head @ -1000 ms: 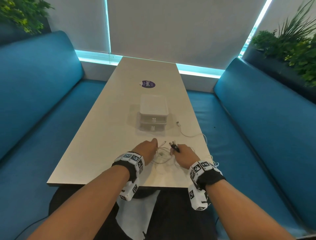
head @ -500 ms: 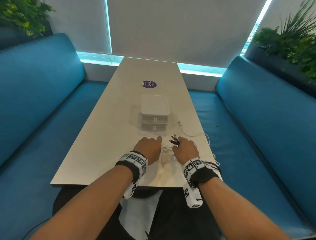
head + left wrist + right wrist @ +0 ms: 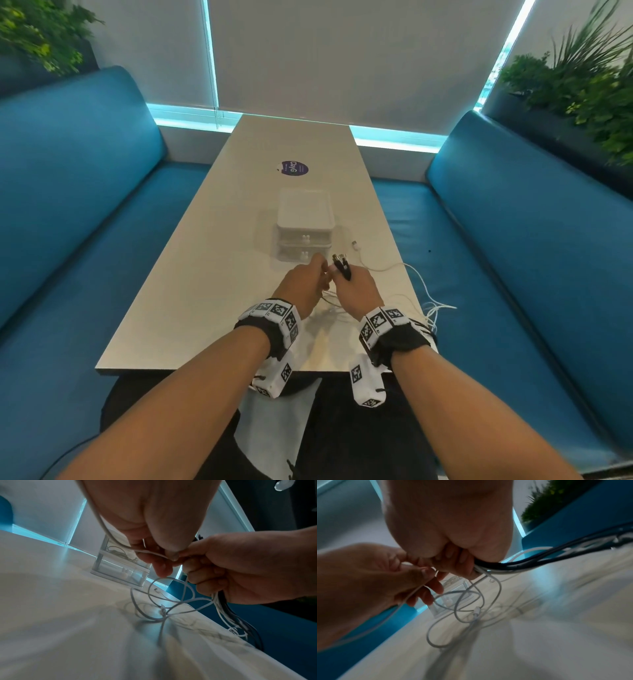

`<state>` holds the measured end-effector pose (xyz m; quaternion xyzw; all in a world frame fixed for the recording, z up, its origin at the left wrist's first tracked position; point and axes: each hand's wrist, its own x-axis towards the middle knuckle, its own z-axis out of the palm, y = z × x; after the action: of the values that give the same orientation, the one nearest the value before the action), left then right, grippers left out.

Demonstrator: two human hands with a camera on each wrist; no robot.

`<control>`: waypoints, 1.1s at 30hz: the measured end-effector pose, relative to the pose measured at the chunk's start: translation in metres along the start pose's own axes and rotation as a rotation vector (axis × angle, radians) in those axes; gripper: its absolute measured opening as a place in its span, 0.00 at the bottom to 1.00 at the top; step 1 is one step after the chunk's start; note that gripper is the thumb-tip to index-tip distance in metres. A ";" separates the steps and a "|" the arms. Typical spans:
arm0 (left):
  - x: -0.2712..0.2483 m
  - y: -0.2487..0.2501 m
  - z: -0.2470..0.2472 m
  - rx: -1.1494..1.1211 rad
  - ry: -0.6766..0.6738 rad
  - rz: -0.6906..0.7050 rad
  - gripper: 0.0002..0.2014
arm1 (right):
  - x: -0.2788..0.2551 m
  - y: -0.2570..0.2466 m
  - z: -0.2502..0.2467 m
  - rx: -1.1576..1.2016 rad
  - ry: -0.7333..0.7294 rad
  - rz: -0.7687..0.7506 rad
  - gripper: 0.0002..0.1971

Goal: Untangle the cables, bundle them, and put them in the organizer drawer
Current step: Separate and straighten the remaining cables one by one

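Observation:
My right hand grips a bundle of black and white cables, whose black plug ends stick up out of the fist. Touching it, my left hand pinches a white cable between thumb and fingers. Loose white cable loops hang from both hands down to the table. Another white cable lies to the right, its plug near the clear two-drawer organizer. Both drawers look closed; the upper one holds a coiled cable.
The long pale table runs away from me between two blue benches. A purple sticker lies beyond the organizer. Cable ends hang over the table's right edge. Plants stand behind the benches.
Both hands have risen off the table and come together near the organizer. The left hand, earlier lying on the table, now pinches a white cable; the loops lift with them.

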<state>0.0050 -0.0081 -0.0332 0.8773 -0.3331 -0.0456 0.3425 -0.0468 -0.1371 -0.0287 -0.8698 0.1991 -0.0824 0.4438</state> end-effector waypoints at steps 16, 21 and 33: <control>-0.010 -0.019 -0.011 0.125 -0.235 -0.123 0.08 | 0.004 0.011 0.006 -0.224 -0.015 0.021 0.13; -0.010 -0.025 -0.020 0.333 -0.374 -0.170 0.10 | 0.002 0.010 0.002 -0.101 -0.066 0.037 0.11; -0.015 0.004 0.011 0.314 -0.411 -0.065 0.09 | -0.001 -0.008 0.008 0.388 -0.019 0.043 0.15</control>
<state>-0.0122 -0.0070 -0.0409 0.9022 -0.3706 -0.1815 0.1256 -0.0426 -0.1261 -0.0268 -0.7643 0.1937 -0.1014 0.6067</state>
